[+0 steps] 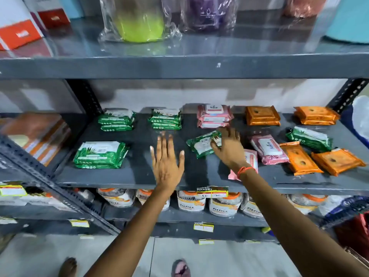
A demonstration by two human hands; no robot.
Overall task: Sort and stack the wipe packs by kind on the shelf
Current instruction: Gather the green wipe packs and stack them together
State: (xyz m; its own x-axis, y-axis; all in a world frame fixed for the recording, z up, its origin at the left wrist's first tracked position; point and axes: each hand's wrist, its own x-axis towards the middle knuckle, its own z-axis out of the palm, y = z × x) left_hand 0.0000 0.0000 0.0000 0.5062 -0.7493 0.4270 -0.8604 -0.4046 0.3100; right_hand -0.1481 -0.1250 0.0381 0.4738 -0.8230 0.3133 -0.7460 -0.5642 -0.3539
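On the grey shelf (139, 176), green wipe packs sit in stacks at the front left (100, 154), back left (116, 119) and back middle (165, 118). A pink stack (214, 116) and two orange stacks (262, 115) (315, 115) stand at the back right. My right hand (229, 146) grips a loose green pack (200, 143) by its right end, just above the shelf. My left hand (166, 158) hovers flat with fingers spread, left of that pack, holding nothing. Loose pink packs (267, 148) (249, 159), orange packs (299, 157) (337, 160) and a green pack (310, 137) lie at the right.
The shelf above (179, 66) carries bagged bottles and red boxes close overhead. Slotted grey uprights (85, 96) (347, 94) flank the bay. Below, white pouches (191, 202) fill the lower shelf, and price tags (212, 191) hang on the front edge.
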